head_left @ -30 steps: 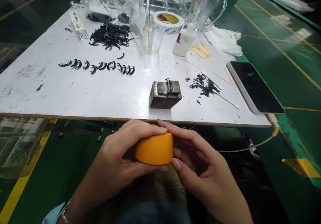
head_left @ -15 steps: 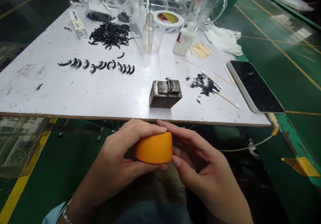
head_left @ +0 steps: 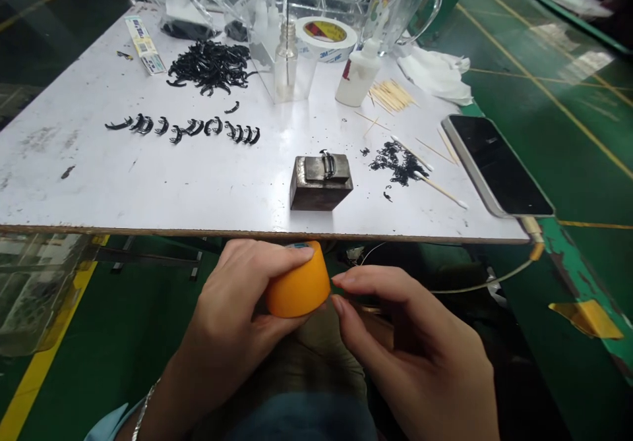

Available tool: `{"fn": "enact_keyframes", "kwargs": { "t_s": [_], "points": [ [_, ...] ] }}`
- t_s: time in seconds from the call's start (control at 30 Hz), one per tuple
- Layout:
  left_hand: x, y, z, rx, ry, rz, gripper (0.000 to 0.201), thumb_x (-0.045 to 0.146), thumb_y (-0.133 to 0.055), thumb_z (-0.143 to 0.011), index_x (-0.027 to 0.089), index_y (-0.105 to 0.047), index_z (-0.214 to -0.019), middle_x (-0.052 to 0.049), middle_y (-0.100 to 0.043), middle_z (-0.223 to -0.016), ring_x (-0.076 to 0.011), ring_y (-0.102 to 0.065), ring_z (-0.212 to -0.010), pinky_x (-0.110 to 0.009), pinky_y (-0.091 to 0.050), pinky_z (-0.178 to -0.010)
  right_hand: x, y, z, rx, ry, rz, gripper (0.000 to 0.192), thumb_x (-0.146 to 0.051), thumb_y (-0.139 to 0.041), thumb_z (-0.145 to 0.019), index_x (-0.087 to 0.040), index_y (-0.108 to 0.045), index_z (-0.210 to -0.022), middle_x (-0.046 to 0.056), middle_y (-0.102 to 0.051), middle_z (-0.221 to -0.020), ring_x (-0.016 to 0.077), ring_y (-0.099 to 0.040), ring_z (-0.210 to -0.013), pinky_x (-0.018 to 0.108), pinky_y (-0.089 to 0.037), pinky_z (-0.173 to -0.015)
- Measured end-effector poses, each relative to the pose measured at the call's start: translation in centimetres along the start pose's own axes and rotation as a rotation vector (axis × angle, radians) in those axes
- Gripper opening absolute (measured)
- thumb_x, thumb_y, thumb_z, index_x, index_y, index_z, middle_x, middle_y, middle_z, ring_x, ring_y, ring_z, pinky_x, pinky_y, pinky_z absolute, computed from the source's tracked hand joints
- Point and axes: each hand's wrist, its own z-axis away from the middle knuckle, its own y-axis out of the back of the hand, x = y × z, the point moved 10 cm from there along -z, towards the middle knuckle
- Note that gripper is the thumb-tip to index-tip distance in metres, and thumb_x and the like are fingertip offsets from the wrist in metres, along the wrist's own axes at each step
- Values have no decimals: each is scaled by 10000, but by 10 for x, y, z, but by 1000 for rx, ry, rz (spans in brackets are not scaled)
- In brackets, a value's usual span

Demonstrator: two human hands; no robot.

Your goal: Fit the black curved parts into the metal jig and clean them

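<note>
1. Left hand (head_left: 232, 316): closed around the orange cap (head_left: 297, 288), fingers over its top and thumb beneath.
2. Orange cap: held below the near edge of the table (head_left: 148, 184), directly in front of the metal block (head_left: 320, 182), tilted with its narrower end toward the table.
3. Right hand (head_left: 420, 355): holds nothing visible; fingers loosely curled, forefinger and thumb tips narrow and just beside the right side of the cap. Contact with the cap cannot be confirmed.
4. Metal block: stands on the table near its front edge; one small black hook part (head_left: 327, 161) rests in the slot on top.
5. Right of the block: a small heap of black scraps (head_left: 395, 164) with cotton swabs (head_left: 438, 189) lying across and beside it.
6. Further right of the block: a phone (head_left: 497, 172), screen dark, lying at the table's right edge.
7. Left of and behind the block: a row of black hooks (head_left: 182, 126) laid in a line; behind the row, a pile of the same hooks (head_left: 210, 66).
8. Behind the block: a glass bottle (head_left: 285, 62), a white bottle (head_left: 357, 75), a tape roll (head_left: 325, 35) and a bundle of wooden sticks (head_left: 393, 95).
9. Far right behind the block: a white cloth (head_left: 435, 75) near a clear jug (head_left: 400, 2).
</note>
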Motion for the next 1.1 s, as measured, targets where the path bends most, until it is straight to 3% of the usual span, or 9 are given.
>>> {"fn": "enact_keyframes", "kwargs": {
  "t_s": [0.23, 0.73, 0.87, 1.1],
  "points": [
    [14, -9, 10, 34, -175, -110, 424, 110, -684, -884, 209, -530, -1266, -37, -715, -1079, -200, -661, -916, -388, -413, -960, 0, 1, 4, 83, -16, 136, 180, -154, -690, -883, -299, -687, -989, -63, -770, -932, 116, -738, -775, 220, -611, -801],
    [19, -14, 10, 63, -208, -171, 426, 68, -672, -878, 176, -526, -1263, -45, -713, -1035, -195, -628, -861, -381, -402, -928, 4, 0, 5, 73, 7, 183, 163, -156, -667, -906, -293, -664, -995, -67, -769, -916, 105, -732, -756, 202, -594, -757],
    [16, -16, 12, 62, -203, -180, 435, 108, -688, -889, 184, -521, -1283, -51, -714, -1045, -204, -622, -865, -398, -392, -940, 6, 0, 7, 118, -20, 198, 155, -156, -670, -905, -281, -579, -911, -72, -756, -915, 104, -735, -786, 203, -580, -752],
    [11, -13, 11, 102, -167, -130, 468, 110, -741, -856, 211, -529, -1261, -21, -710, -1017, -187, -647, -862, -369, -423, -927, 7, -5, 7, 191, -24, 210, 361, -142, -684, -886, -254, -372, -741, -41, -736, -897, 105, -732, -742, 191, -541, -625]
  ]
}}
